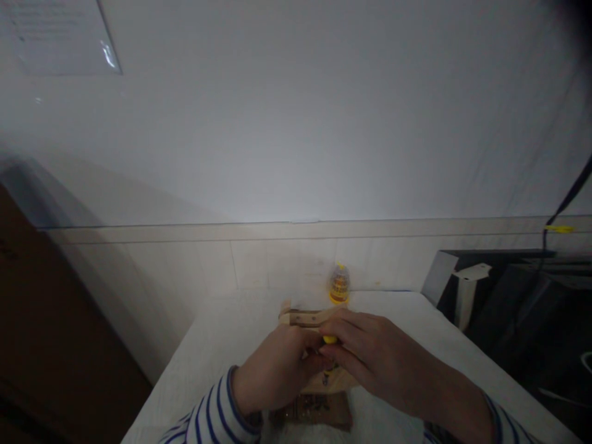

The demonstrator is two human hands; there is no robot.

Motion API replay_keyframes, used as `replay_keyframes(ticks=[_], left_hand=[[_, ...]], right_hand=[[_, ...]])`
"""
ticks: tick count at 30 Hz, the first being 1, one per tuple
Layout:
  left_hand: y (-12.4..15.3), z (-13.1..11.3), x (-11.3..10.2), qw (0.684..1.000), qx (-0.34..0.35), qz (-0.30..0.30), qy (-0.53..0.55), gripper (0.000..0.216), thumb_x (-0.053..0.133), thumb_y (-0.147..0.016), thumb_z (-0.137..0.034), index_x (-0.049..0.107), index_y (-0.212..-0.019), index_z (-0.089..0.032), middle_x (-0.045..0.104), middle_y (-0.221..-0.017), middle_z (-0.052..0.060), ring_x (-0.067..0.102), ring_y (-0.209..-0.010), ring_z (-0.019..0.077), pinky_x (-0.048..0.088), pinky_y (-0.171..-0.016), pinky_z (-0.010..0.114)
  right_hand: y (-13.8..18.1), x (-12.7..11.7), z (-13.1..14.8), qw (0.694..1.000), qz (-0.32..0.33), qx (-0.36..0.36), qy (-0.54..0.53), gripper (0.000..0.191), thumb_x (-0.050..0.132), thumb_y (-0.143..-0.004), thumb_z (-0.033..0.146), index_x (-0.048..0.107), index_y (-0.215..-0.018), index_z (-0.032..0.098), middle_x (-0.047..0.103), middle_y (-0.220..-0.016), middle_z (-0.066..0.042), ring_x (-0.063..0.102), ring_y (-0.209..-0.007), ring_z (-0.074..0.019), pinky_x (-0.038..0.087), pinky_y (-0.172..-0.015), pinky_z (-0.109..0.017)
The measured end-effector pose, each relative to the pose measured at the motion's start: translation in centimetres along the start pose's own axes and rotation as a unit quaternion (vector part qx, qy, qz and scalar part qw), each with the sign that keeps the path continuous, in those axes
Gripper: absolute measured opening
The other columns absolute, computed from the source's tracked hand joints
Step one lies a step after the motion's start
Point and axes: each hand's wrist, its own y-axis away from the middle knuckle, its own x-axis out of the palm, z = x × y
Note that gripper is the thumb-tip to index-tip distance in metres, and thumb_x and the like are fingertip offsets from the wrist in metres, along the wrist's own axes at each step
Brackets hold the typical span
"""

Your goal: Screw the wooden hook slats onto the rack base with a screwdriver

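Observation:
My left hand (282, 364) and my right hand (370, 348) meet over the middle of the table, both with fingers closed. A small yellow piece (330, 339) shows between the fingertips, and its lower part is hidden. It looks like a cap, but I cannot make out its kind. Under the hands lies a beige, wood-coloured object (303, 319) with slots and a dark printed mark, largely covered by my fingers. Nearer to me is a flat brown packet (319, 410) with dark lettering. Which parts the left fingers grip is unclear.
A clear, cone-shaped container with a yellow base (340, 285) stands at the table's back edge. White cloth covers the table (222, 333). Dark panels or boxes (504, 302) crowd the right side. A dark brown board (55, 327) leans at left, and a wall rises behind.

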Motion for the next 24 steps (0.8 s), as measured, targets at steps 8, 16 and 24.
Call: replay_keyframes(ticks=[8,16,24], left_hand=[[0.04,0.04,0.07,0.999,-0.022,-0.012,-0.026,0.02,0.051,-0.087,-0.029,0.066,-0.091,-0.018,0.067,-0.09,0.002,0.059,-0.079,0.0159,0.042,-0.069,0.022],[-0.2,-0.09,0.23,0.996,-0.071,-0.02,-0.057,0.018,0.055,-0.08,-0.03,0.069,-0.085,-0.019,0.067,-0.079,0.001,0.058,-0.072,0.016,0.039,-0.059,0.021],[-0.27,0.19,0.42,0.995,-0.083,-0.021,-0.059,0.021,0.055,-0.08,-0.031,0.069,-0.08,-0.016,0.066,-0.072,0.001,0.055,-0.064,0.0141,0.037,-0.055,0.02]], right_hand=[[-0.11,-0.11,0.11,0.999,0.024,0.025,-0.005,0.013,0.044,-0.091,0.021,0.056,-0.096,0.016,0.06,-0.092,-0.007,0.057,-0.085,-0.0193,0.048,-0.074,-0.035],[-0.11,-0.17,0.2,0.999,0.028,0.026,-0.006,0.015,0.043,-0.091,0.023,0.056,-0.097,0.016,0.06,-0.094,-0.008,0.057,-0.088,-0.0198,0.048,-0.076,-0.036],[0.02,-0.2,0.12,0.999,0.008,-0.004,-0.037,0.022,0.046,-0.089,0.021,0.054,-0.109,0.02,0.061,-0.103,-0.006,0.056,-0.096,-0.0189,0.046,-0.083,-0.036]])
